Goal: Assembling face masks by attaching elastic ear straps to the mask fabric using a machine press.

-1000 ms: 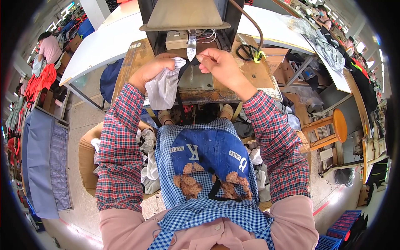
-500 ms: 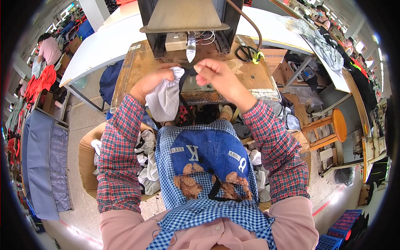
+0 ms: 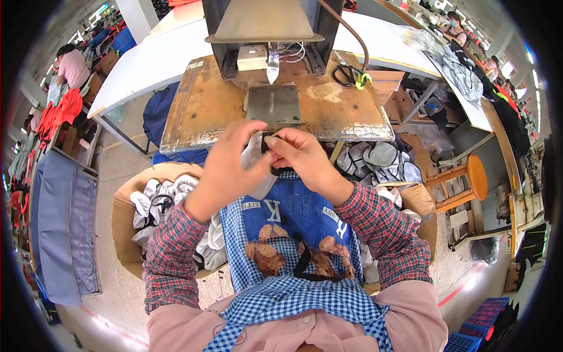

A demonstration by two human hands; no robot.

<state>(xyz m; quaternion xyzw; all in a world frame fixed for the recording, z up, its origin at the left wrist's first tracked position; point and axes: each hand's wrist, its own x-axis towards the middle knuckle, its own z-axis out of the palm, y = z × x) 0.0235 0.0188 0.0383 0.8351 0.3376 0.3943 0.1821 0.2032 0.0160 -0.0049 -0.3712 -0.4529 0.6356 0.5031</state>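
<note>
Over my lap, just before the table's front edge, a light grey fabric piece with a black band hangs between my hands. My right hand pinches the black band between thumb and fingers. To its left, my left hand is slightly blurred, its thumb and fingers spread apart beside the cloth, and part of the fabric is hidden behind it. Beyond both hands stands a machine with a pointed metal tip above a grey metal plate set in the worn wooden table.
Black-handled scissors lie at the table's right. An open cardboard box of grey-white fabric pieces stands at my left, more fabric at my right. Beyond are a wooden stool and white side tables. Other people work farther off.
Both hands have come back from the machine tip toward my lap, bringing the fabric piece along. My left hand's fingers have spread from their grip. The metal plate has come into sight.
</note>
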